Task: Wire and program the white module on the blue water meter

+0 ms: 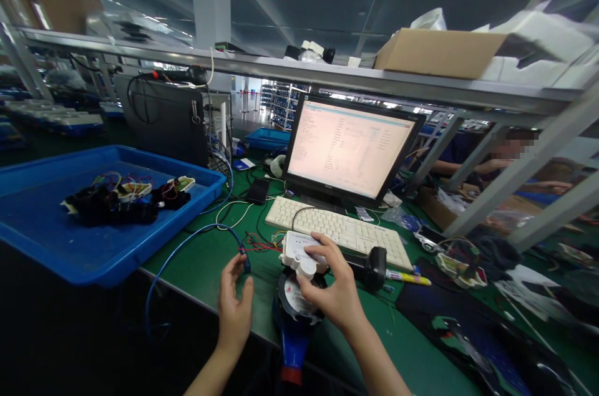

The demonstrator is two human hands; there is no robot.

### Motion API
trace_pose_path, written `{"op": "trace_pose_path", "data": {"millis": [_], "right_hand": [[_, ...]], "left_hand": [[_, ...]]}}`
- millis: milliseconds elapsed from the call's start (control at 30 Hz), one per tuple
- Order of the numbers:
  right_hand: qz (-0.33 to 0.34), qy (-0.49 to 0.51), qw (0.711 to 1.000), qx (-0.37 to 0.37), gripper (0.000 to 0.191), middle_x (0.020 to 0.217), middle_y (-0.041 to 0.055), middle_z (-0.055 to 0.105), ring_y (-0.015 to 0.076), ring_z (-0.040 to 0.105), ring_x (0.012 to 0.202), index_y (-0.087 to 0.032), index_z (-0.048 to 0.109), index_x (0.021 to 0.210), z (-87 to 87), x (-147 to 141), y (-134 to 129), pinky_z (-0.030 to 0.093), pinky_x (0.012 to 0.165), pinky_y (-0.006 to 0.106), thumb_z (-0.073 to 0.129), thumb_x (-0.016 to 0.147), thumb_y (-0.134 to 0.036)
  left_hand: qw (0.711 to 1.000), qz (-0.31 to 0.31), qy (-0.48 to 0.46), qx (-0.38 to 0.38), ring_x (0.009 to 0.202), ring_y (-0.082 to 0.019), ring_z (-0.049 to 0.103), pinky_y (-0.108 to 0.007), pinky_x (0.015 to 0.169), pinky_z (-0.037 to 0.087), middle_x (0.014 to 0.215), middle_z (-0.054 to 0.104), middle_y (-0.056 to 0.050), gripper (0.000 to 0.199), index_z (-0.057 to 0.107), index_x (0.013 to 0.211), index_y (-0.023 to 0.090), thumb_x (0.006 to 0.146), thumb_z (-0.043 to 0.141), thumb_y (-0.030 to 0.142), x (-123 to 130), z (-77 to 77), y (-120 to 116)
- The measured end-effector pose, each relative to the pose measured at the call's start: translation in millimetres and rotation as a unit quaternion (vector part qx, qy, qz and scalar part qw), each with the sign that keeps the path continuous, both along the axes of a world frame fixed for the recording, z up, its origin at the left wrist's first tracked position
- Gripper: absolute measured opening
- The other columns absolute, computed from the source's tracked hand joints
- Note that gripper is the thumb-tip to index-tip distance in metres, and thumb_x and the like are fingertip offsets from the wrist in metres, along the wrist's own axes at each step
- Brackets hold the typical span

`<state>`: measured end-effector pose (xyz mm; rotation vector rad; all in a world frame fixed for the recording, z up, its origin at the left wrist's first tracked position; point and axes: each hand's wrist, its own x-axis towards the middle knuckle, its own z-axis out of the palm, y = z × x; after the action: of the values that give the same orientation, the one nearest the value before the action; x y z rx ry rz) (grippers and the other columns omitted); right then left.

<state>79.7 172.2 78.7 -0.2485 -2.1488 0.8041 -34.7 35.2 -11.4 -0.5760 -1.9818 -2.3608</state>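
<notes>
So we've got this white module (299, 251) sitting on top of the blue water meter (296, 309) at the near edge of the green bench (206, 265), just in front of the keyboard (339, 231). Our right hand (334, 290) has its fingers curled around the module, thumb pressed against its round knob. Our left hand (235, 305) is beside the meter, fingers loosely apart, fingertips near a blue cable (187, 243). Monitor (349, 149) behind, blue tray (93, 209) of wired parts off to the left.

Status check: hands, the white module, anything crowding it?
Right hand grips white module atop blue meter. Left hand open, at blue cable. Keyboard and scanner crowd close.
</notes>
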Motion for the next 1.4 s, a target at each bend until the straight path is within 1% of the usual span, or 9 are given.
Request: {"op": "trace_pose_path", "data": {"millis": [267,400,500,600,733,867,1067,1233,1400], "right_hand": [[0.018,-0.017,1.000,-0.009,0.077,0.142,0.0129,0.032,0.0306,0.029,0.131,-0.022,0.028,0.138,1.6,2,-1,0.027,0.106,0.051,0.064,0.070,-0.024],[0.009,0.054,0.998,-0.040,0.069,0.147,0.0109,0.023,0.0326,0.022,0.134,-0.023,0.023,0.141,-6.3,10,4,0.025,0.105,0.055,0.054,0.081,-0.038],[-0.029,0.093,0.994,-0.045,0.051,0.137,0.0114,0.038,0.0302,0.038,0.125,-0.022,0.035,0.134,-16.7,18,24,0.035,0.101,0.051,0.046,0.087,-0.038],[-0.072,0.063,0.995,-0.029,0.028,0.102,0.0085,0.060,0.0247,0.060,0.090,-0.021,0.053,0.110,-28.3,27,50,0.050,0.078,0.039,0.044,0.088,-0.035],[-0.073,0.028,0.997,-0.027,0.024,0.063,0.0003,0.055,0.0183,0.057,0.058,-0.020,0.056,0.077,-44.3,34,66,0.046,0.056,0.028,0.040,0.090,-0.032],[-0.025,-0.020,0.999,-0.020,0.032,0.057,-0.0018,0.047,0.0150,0.050,0.051,-0.021,0.050,0.067,-55.9,30,56,0.039,0.050,0.025,0.034,0.093,-0.032],[0.039,-0.089,0.995,0.007,0.036,0.053,-0.0037,0.038,0.0131,0.042,0.047,-0.021,0.037,0.057,-60.0,22,43,0.031,0.048,0.024,0.036,0.092,-0.033],[0.050,-0.124,0.991,0.014,0.036,0.053,-0.0026,0.041,0.0136,0.043,0.049,-0.021,0.036,0.057,-62.1,20,45,0.031,0.050,0.024,0.033,0.091,-0.033],[0.061,-0.149,0.987,0.009,0.031,0.055,-0.0003,0.047,0.0145,0.047,0.051,-0.020,0.040,0.059,-65.7,18,47,0.031,0.052,0.024,0.033,0.088,-0.029]], "left_hand": [[1.000,-0.005,0.002,0.001,0.119,-0.025,0.048,-0.050,0.106,0.031,0.123,0.051,-0.012,0.040,0.046,0.118,0.021,0.080,0.055,0.034,-1,-1.3,0],[1.000,-0.006,-0.005,0.009,0.120,-0.026,0.047,-0.049,0.106,0.032,0.124,0.052,-0.011,0.041,0.047,0.118,0.022,0.080,0.056,0.035,-1,0.4,0],[1.000,-0.006,-0.008,0.008,0.120,-0.026,0.047,-0.049,0.106,0.032,0.123,0.052,-0.011,0.040,0.047,0.117,0.023,0.080,0.056,0.036,-1,0.2,0],[1.000,-0.009,-0.004,0.002,0.119,-0.026,0.048,-0.048,0.105,0.032,0.123,0.052,-0.011,0.039,0.048,0.116,0.023,0.080,0.055,0.037,-2,-1.1,-1],[1.000,-0.007,0.003,-0.029,0.110,-0.025,0.053,-0.044,0.099,0.039,0.115,0.056,-0.011,0.037,0.052,0.110,0.020,0.078,0.056,0.039,-3,-0.9,-3],[0.995,-0.007,0.059,-0.076,0.085,-0.022,0.059,-0.034,0.075,0.049,0.091,0.061,-0.007,0.026,0.058,0.093,0.019,0.079,0.053,0.041,-1,6.0,-7],[0.982,-0.083,0.105,-0.130,0.050,-0.013,0.044,-0.024,0.048,0.037,0.054,0.044,0.002,0.034,0.049,0.058,0.020,0.082,0.044,0.043,5,17.0,-11],[0.973,-0.135,0.069,-0.172,0.047,-0.012,0.038,-0.023,0.047,0.032,0.048,0.037,0.004,0.039,0.040,0.051,0.020,0.080,0.042,0.047,-7,30.5,4],[0.969,-0.167,0.060,-0.173,0.055,-0.016,0.048,-0.027,0.058,0.042,0.052,0.053,-0.001,0.040,0.050,0.053,0.018,0.074,0.044,0.052,-24,41.2,33]]}}
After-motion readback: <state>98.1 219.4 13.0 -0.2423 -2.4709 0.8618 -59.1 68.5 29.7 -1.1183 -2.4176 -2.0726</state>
